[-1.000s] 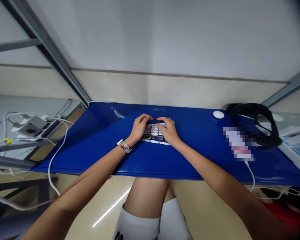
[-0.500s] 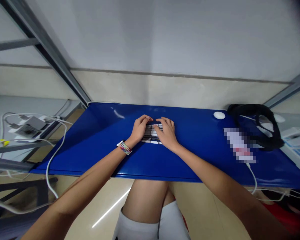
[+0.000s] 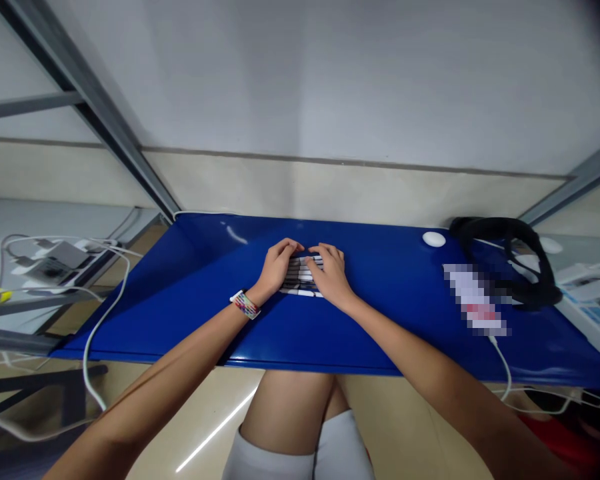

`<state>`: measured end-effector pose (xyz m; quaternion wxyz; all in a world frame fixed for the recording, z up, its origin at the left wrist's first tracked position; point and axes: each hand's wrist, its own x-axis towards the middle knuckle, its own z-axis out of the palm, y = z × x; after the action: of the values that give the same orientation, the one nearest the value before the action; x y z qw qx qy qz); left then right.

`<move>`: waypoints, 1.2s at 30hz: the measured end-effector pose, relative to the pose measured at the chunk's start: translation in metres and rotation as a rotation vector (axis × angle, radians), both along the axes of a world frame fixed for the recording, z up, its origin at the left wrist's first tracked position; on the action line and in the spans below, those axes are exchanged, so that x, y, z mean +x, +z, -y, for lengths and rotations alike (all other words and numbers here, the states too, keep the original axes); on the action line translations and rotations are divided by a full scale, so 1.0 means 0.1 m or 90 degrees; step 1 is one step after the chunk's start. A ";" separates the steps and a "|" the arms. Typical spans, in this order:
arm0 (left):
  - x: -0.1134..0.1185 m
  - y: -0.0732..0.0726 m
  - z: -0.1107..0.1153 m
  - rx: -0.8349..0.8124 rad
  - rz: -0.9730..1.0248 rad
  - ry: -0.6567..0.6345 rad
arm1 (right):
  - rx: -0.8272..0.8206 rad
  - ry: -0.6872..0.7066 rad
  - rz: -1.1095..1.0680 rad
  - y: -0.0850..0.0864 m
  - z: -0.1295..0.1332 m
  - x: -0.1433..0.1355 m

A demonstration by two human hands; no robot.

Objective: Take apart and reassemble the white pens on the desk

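Observation:
Several white-and-black pens (image 3: pixel 300 273) lie side by side in a row on the blue table (image 3: pixel 190 280). My left hand (image 3: pixel 278 267) is curved around their left ends, with a patterned band on its wrist. At their right ends rests my right hand (image 3: pixel 333 272), its thumb over the pens. Both hands press in on the row from opposite sides, fingertips near its far edge. One pen at the near side lies slightly apart from the others.
A white oval object (image 3: pixel 434 239), a black strap-like headset (image 3: pixel 545 267) and a blurred-out phone-like object (image 3: pixel 475 300) with a white cable lie at the right. At the left, a power strip (image 3: pixel 55 267) and looping white cables sit beside a grey metal frame (image 3: pixel 115 140).
The whole view has shifted slightly, so things appear a little lower. Both hands keep about the same place around the pens.

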<state>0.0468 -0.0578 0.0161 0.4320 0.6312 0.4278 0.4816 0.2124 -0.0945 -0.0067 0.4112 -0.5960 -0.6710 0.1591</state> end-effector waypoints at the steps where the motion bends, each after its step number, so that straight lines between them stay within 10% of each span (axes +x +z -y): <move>1: 0.00 0.00 0.00 0.000 0.001 -0.001 | -0.001 -0.001 0.000 0.00 0.00 0.00; 36: -0.02 -0.06 -0.04 -0.009 0.023 0.012 | -0.017 0.018 0.039 -0.01 -0.01 0.05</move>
<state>0.0453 -0.0535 0.0099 0.4396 0.6153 0.4292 0.4939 0.2171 -0.0937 -0.0074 0.3804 -0.5968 -0.6892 0.1558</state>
